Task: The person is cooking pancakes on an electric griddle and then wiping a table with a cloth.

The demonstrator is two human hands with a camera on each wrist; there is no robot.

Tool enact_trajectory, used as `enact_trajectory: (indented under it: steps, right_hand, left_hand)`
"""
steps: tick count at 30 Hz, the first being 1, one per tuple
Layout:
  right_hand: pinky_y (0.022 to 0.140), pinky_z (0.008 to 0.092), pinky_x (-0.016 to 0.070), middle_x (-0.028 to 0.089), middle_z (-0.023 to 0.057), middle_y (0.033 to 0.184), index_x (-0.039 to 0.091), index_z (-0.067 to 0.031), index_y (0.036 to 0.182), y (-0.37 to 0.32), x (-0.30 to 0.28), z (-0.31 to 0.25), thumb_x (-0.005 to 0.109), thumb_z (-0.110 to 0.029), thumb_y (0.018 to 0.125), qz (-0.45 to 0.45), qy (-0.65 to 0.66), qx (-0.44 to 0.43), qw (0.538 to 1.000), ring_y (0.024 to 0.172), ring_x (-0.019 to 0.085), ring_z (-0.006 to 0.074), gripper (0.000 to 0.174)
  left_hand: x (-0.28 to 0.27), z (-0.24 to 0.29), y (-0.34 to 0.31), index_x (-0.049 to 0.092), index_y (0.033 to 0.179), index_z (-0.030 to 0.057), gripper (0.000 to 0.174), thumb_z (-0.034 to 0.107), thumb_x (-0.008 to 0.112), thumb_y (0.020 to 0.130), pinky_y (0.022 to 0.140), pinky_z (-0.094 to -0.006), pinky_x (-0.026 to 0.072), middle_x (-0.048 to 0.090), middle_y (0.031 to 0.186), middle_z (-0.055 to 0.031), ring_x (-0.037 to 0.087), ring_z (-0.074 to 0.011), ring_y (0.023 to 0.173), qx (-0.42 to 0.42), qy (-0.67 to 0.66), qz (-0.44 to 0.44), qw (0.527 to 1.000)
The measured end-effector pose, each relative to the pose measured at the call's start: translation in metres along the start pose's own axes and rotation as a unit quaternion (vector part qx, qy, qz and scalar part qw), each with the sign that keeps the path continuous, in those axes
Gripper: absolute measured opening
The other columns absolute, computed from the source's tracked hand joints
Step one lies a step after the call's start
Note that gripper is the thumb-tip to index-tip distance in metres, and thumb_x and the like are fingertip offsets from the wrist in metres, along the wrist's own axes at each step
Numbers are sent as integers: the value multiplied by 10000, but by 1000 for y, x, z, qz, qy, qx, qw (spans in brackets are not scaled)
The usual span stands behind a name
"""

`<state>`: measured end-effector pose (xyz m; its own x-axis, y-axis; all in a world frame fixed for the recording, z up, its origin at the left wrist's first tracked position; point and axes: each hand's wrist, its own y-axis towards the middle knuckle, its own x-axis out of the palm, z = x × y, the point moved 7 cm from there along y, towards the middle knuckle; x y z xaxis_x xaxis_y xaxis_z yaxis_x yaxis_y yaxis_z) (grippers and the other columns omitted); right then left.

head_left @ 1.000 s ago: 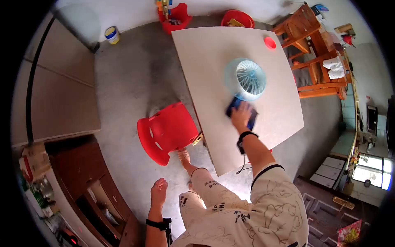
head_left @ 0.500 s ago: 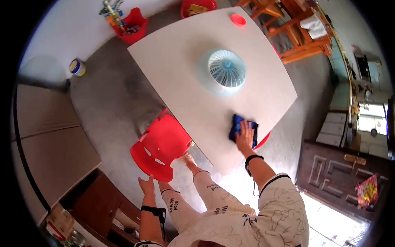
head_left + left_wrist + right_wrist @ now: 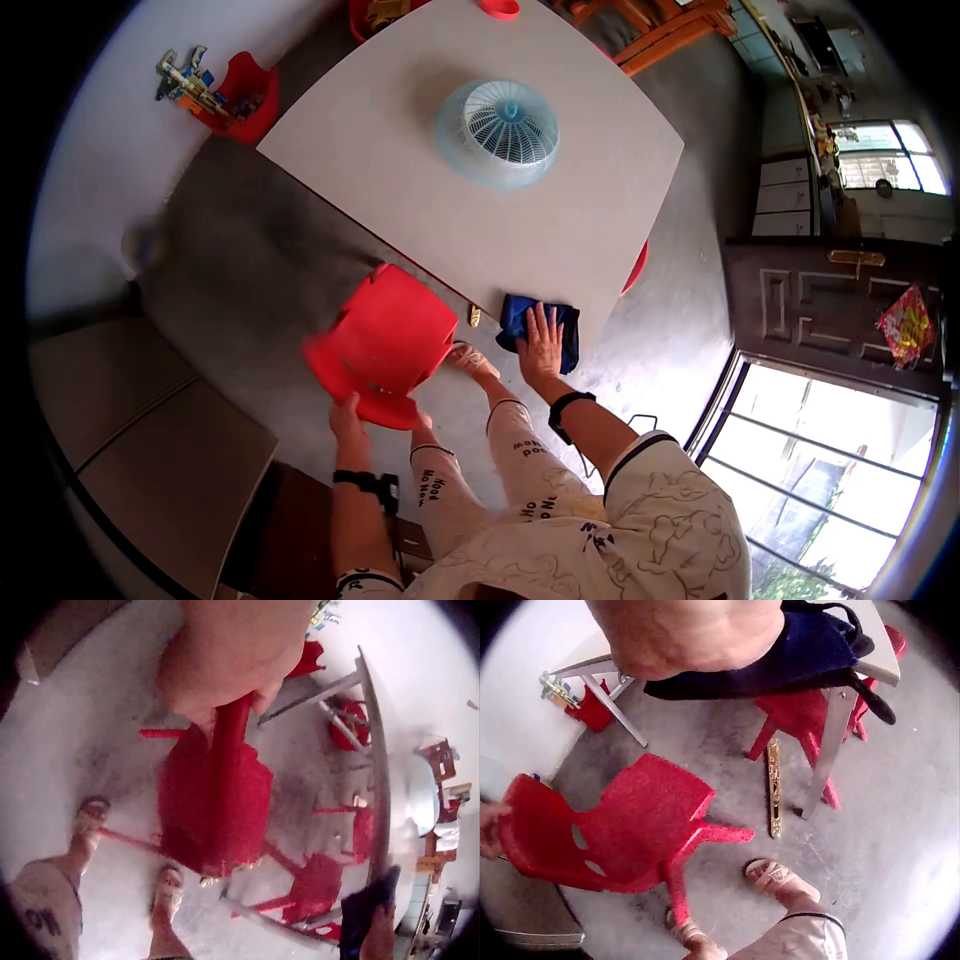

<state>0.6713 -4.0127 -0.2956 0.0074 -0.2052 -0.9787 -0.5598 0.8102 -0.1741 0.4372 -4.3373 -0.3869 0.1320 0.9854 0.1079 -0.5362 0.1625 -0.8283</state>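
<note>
My left hand (image 3: 347, 422) grips the top of the backrest of a small red plastic chair (image 3: 392, 335). In the left wrist view, fingers and thumb lie on either side of that backrest. At the near corner of the pale table (image 3: 570, 235), my right hand (image 3: 541, 350) presses with spread, straight fingers on a dark blue cloth (image 3: 513, 316). Part of the cloth hangs over the table edge (image 3: 889, 664) in the right wrist view. A light blue mesh food cover (image 3: 470, 160) stands farther back on the tabletop.
A small red dish (image 3: 499, 8) sits at the table's far end. Another red chair (image 3: 795, 720) is under the table, near a metal table leg (image 3: 831, 746). A gold-patterned strip (image 3: 774, 787) lies on the floor. A red bin (image 3: 250, 105) stands by the wall.
My right hand has slid the blue cloth from beside the food cover to the table's near corner. My left hand has risen from hanging free to the red chair's backrest. The head view has turned.
</note>
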Motion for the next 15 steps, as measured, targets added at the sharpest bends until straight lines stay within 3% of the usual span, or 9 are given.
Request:
enact_trajectory:
  steps: [2,5,8,10,15]
  right_hand:
    - [1087,498,141,181,69,1477,293,-112,1385,7,-7,4,513,-232,840,-12,14,0,1000,1365,112,330,600]
    - [1083,501,150,164,63,1484,271,-117,1395,29,-9,23,493,-231,865,-14,24,34,999,1367,108,325,585]
    - [1076,518,153,168,70,1481,253,-120,1402,69,-15,46,468,-269,882,21,28,87,996,1364,114,336,582]
    - [1075,526,147,165,74,1482,246,-120,1405,100,-20,60,447,-302,891,36,32,119,992,1362,112,346,581]
    - [1075,530,140,128,68,1491,212,-131,1416,174,-39,88,412,-347,904,41,31,168,984,1366,94,345,590]
  left_hand:
    - [-23,37,28,483,1200,4,431,143,614,814,733,-376,474,562,1086,-123,564,-254,935,19,67,-19,997]
    - [-57,79,57,454,1239,23,476,179,611,819,760,-377,463,536,1141,-119,546,-242,990,7,104,37,994]
    - [-57,121,60,438,1258,29,477,186,591,834,769,-363,460,527,1153,-99,538,-230,997,66,74,-40,994]
    - [-62,144,68,429,1269,35,463,181,568,852,796,-345,452,519,1156,-81,525,-218,1003,69,65,14,995]
    - [-51,194,104,382,1316,46,482,208,534,889,927,-347,412,475,1240,-104,483,-230,1093,62,72,15,995]
